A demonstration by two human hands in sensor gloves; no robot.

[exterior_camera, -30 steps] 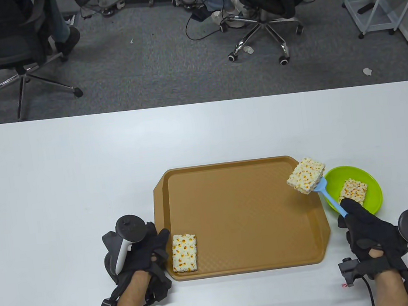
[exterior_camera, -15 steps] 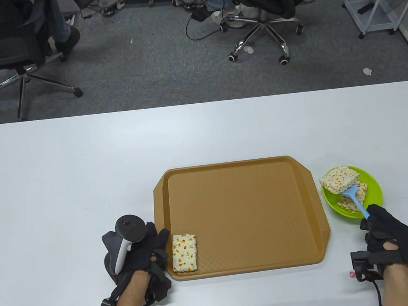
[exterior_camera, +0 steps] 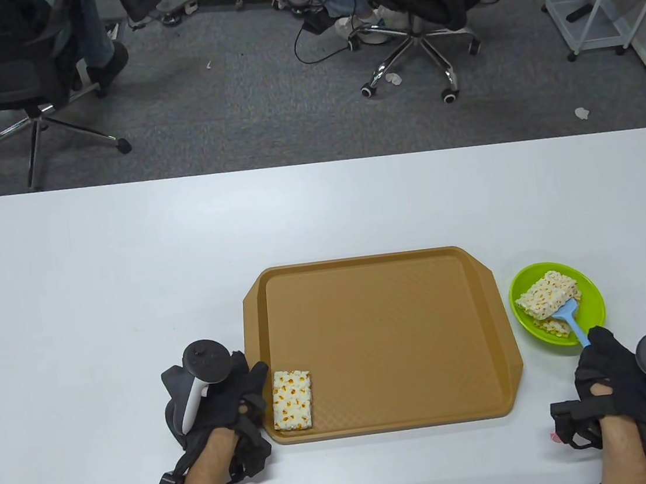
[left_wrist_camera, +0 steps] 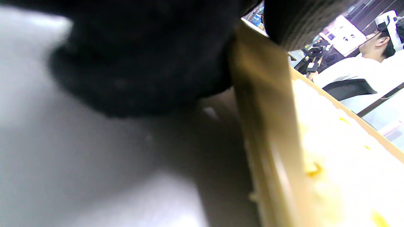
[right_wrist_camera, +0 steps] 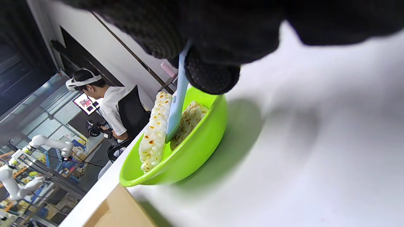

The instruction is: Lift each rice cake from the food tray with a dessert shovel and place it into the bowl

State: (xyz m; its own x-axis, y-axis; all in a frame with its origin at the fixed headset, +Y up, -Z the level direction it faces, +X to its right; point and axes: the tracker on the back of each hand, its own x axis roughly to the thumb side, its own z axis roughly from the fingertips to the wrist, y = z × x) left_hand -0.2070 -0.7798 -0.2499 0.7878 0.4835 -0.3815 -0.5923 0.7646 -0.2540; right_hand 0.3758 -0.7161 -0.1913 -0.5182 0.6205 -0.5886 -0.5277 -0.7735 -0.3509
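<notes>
Right hand (exterior_camera: 607, 375), black-gloved: fingers curled round the handle of the light-blue plastic dessert shovel (exterior_camera: 571, 322). Shovel blade sits inside the lime-green plastic bowl (exterior_camera: 593, 312), under a white, orange-flecked rectangular rice cake (exterior_camera: 546, 292) that lies tilted upon a second rice cake (exterior_camera: 552, 327) in the bowl. Left hand (exterior_camera: 224, 398), black-gloved: rests on the white table (exterior_camera: 127, 278), fingertips against the near-left rim of the brown plastic food tray (exterior_camera: 381, 335); appears relaxed, though the wrist view is blurred. A third rice cake (exterior_camera: 292, 400) lies flat in the tray's near-left corner.
</notes>
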